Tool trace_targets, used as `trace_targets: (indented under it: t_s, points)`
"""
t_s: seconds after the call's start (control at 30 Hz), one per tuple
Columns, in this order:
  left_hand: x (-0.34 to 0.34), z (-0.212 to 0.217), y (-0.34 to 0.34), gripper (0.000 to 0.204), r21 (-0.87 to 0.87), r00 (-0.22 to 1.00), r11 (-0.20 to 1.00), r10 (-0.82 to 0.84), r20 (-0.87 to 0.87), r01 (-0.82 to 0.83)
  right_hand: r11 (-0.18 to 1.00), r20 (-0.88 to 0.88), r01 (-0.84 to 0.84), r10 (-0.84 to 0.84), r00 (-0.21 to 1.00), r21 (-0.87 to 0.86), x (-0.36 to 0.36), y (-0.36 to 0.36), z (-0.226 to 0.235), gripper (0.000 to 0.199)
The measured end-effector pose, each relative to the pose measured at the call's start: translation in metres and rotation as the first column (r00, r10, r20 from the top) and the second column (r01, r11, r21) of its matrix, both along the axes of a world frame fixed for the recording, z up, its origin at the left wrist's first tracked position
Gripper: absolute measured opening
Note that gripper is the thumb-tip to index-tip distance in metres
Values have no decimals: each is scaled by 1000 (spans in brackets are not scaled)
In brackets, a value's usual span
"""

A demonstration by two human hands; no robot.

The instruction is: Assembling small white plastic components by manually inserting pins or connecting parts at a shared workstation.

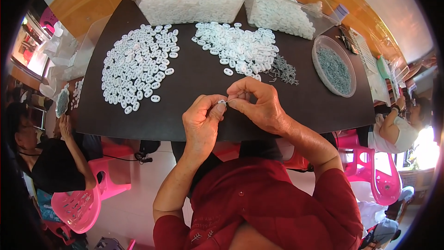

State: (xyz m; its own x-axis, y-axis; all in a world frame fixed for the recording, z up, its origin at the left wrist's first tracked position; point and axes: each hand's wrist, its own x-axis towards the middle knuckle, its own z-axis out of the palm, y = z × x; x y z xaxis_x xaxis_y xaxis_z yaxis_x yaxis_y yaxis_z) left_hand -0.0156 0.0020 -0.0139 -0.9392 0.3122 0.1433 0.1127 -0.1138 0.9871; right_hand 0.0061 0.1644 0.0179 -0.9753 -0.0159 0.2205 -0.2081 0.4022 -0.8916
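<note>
We pinch a small white piece [222, 102] between the thumb and fingers of our left hand [201, 119]; our right hand [264, 106] has its fingertips just beside it, though we cannot tell what they grasp. Beyond the grip lies a heap of white ovals [240, 46], with grey bits [284, 70] at its right; left of the grip spreads another white pile [136, 65].
</note>
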Motion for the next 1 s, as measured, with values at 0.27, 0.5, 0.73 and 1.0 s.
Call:
trace_targets:
  t_s: [0.27, 0.5, 0.73, 1.0]
  points:
    - [0, 1, -1, 14, -10, 1000, 1000, -20, 18, 20, 999, 1, -27, 27, 1000, 28, 0, 1, 1, 16]
    - [1, -5, -1, 10, -122, 982, 991, 22, -188, -46, 997, -1, -53, 53, 999, 57, 0, -1, 2, 14]
    - [2, -8, 3, 10, -218, 874, 955, 75, -480, -202, 998, 88, -45, 48, 995, -42, -1, -6, -3, 11]
    - [1, -4, -2, 11, -120, 995, 991, 54, -84, -64, 997, 118, -15, 23, 993, -70, -5, -9, -3, 9]
